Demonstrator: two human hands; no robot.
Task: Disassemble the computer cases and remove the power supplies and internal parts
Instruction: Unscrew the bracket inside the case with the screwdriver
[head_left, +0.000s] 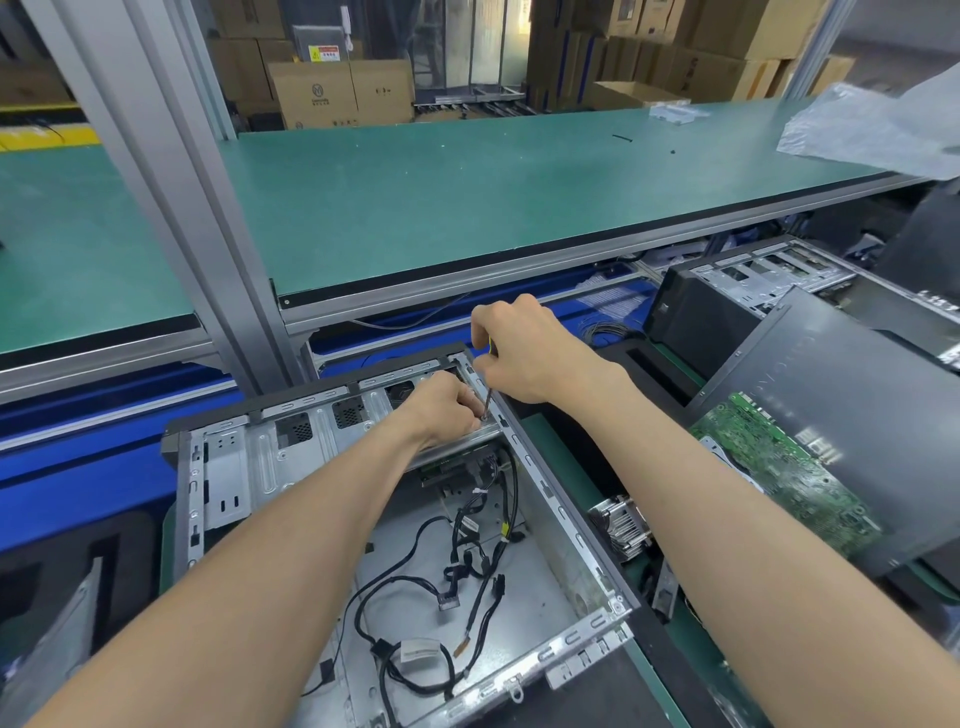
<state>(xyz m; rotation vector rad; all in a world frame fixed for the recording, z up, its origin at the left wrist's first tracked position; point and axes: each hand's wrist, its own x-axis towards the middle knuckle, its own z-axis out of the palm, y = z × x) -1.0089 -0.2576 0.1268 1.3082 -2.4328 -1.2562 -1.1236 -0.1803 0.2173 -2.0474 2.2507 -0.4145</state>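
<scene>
Two hands work at the far rim of one open computer case (291, 467): the left hand (441, 410) curls onto a metal crossbar (467, 439), and just right of it the right hand (524, 348) grips a screwdriver (487, 402), tip down on that bar. Loose black cables (467, 551) lie below the hands, and right of them one heatsink (621, 525), one green circuit board (779, 467) and a second case (748, 296). Beyond runs a green workbench (415, 197) with cardboard boxes (337, 93) behind; the screw itself is too small to tell.
</scene>
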